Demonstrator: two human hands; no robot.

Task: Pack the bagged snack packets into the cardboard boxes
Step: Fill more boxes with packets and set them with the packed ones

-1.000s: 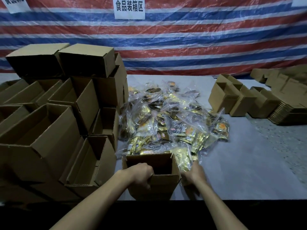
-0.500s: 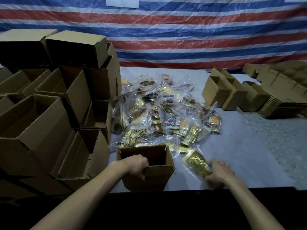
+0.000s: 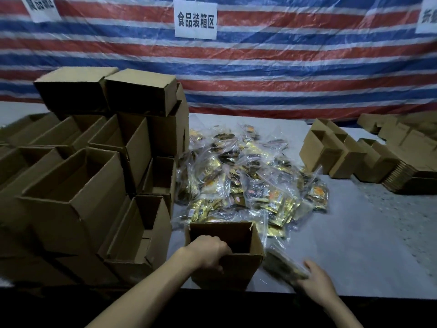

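An open cardboard box (image 3: 246, 268) stands at the table's near edge, its inside dark. My left hand (image 3: 209, 250) grips the box's near rim, fingers curled over the edge. Just right of the box, my right hand (image 3: 314, 280) holds a clear bag of gold snack packets (image 3: 282, 266), blurred and tilted, low over the table. Behind the box lies a big heap of bagged snack packets (image 3: 246, 183) in clear plastic.
Stacks of open cardboard boxes (image 3: 78, 185) crowd the left side. More small boxes (image 3: 331, 155) and a pile of flat cartons (image 3: 411, 178) sit at the right. A striped tarp with paper signs (image 3: 195, 19) hangs behind the grey table (image 3: 354, 245).
My right hand pulled a bag of packets out of the heap toward the table's near edge, right of the box. My left hand stays on the box rim.
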